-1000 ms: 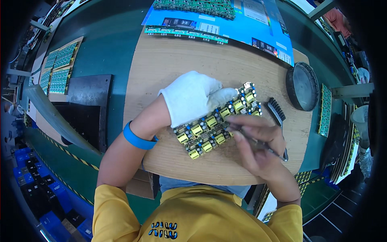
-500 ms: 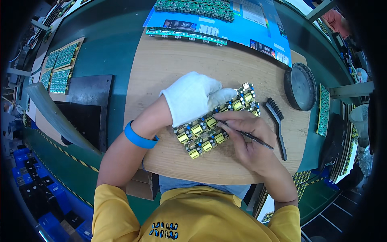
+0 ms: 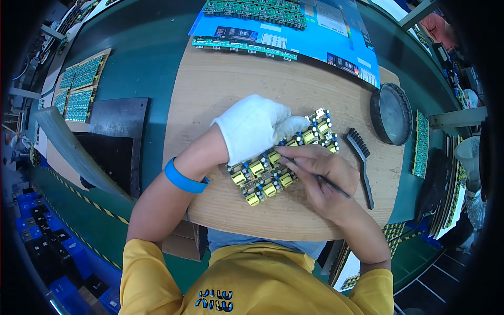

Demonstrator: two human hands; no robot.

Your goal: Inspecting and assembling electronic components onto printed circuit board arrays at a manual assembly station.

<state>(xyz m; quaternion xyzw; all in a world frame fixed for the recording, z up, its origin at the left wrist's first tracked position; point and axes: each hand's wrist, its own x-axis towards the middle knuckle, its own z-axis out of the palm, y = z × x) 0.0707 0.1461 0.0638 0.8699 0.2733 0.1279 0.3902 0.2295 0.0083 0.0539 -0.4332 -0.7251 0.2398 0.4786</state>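
Note:
A panel of circuit boards (image 3: 255, 168), crowded with yellow transformers and small capacitors, lies tilted across the wooden board in front of me. My left hand (image 3: 257, 126), in a white glove, grips the panel along its far edge; glove fabric hides part of the components. Pinched in the bare fingers of my right hand (image 3: 331, 178) is a slim dark pair of tweezers (image 3: 336, 187). Their tip points down among the parts near the panel's middle, where fingers partly hide it. A blue band (image 3: 184, 177) circles my left wrist.
Right of my hand lies a black brush (image 3: 363, 165), with a round dark dish (image 3: 392, 114) beyond it. Green circuit boards (image 3: 254, 13) rest on a blue printed sheet (image 3: 341, 42) at the back. More boards (image 3: 80, 105) sit left, past a dark metal plate (image 3: 118, 118).
The right hand and tweezers have shifted slightly, the tweezers' rear end dipping a little toward the left. The left hand keeps its hold, and the panel stays nearly in place.

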